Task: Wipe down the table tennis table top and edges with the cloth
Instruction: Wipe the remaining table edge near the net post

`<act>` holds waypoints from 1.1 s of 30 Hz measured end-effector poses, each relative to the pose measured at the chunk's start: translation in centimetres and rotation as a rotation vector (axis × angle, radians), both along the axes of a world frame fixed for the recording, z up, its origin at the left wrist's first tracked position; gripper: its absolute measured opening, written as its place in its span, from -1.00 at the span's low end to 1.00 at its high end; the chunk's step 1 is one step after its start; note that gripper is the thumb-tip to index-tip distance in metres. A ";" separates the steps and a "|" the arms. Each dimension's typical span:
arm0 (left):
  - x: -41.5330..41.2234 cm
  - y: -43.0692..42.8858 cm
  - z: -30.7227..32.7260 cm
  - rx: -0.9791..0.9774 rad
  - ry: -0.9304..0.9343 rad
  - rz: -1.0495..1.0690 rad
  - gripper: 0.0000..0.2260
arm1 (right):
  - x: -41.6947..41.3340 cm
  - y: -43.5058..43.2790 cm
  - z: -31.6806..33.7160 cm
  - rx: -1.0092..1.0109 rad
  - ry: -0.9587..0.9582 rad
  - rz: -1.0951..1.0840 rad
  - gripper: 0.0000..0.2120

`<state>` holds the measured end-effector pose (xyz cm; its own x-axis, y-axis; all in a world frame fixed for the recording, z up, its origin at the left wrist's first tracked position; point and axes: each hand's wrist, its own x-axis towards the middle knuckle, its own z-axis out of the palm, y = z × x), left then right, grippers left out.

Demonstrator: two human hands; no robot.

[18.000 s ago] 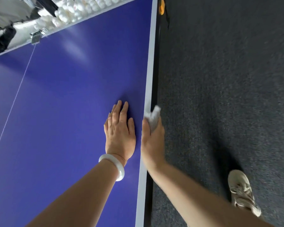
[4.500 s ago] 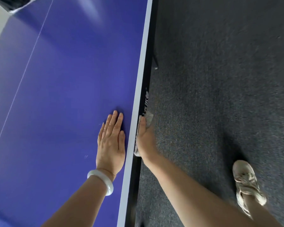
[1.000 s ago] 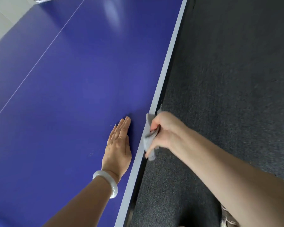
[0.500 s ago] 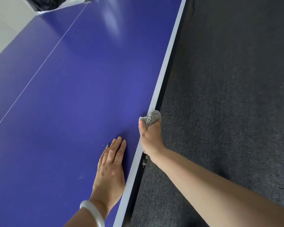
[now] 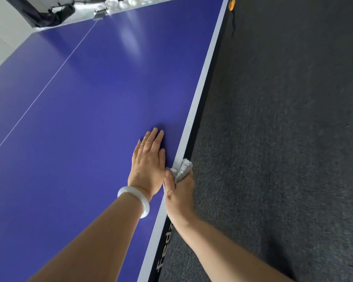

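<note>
My right hand (image 5: 178, 197), clenched on the bunched grey terry cloth (image 5: 183, 168), has pulled back along the white edge stripe (image 5: 202, 82) of the blue counter (image 5: 80, 119), level with my flat-spread left hand (image 5: 149, 167); edge wiping continues.

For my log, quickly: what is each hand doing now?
Left hand: open, flat on the blue table top.
Right hand: closed, holding the grey cloth against the table edge.

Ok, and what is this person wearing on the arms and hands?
Both forearms are bare: no sleeves, no gloves. The wrist behind the left hand wears a smooth, rounded, milky-white bangle. The right hand and wrist show no jewellery.
</note>
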<state>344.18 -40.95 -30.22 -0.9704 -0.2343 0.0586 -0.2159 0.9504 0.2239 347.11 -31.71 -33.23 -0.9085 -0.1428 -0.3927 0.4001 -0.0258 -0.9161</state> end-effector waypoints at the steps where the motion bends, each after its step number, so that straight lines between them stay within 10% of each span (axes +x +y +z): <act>1: -0.3 -0.2 -0.2 0.016 0.002 0.009 -0.56 | -0.3 0.0 -0.1 0.004 -0.006 0.000 -0.26; 12: -0.2 -0.2 0.1 0.073 -0.008 0.029 -0.57 | -16.3 -0.4 0.4 0.040 -0.136 -0.078 -0.35; 33: -0.7 0.4 0.4 -0.005 -0.053 0.040 -0.50 | -19.3 -0.4 0.3 -0.067 -0.085 -0.177 -0.60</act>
